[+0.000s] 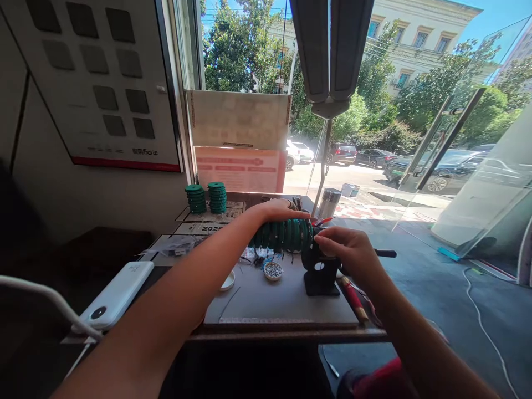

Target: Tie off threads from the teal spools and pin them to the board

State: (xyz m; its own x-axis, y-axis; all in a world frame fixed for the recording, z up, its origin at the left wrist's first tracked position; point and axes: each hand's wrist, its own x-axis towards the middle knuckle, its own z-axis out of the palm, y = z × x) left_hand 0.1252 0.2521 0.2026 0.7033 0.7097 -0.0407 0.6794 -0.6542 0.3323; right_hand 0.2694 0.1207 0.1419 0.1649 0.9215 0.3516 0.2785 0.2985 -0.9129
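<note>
A row of dark green spools (286,235) lies sideways against a black stand (322,274) with a handle on its right. Across the top of the row rests my left hand (280,211), its fingers stretched out toward the stand and its far side hidden. At the right end of the row my right hand (347,246) is closed in a pinch; what sits between the fingertips is too small to make out. Just below the spools stands a small round dish of pale beads (273,271). Small dark pieces hang or lie under the row.
Two stacks of green spools (216,198) stand at the back left. A white power bank (118,293) with a cable lies at left. Near the stand are a red-handled tool (354,299) and a metal can (330,203). A white lid (228,281) sits beside my left forearm.
</note>
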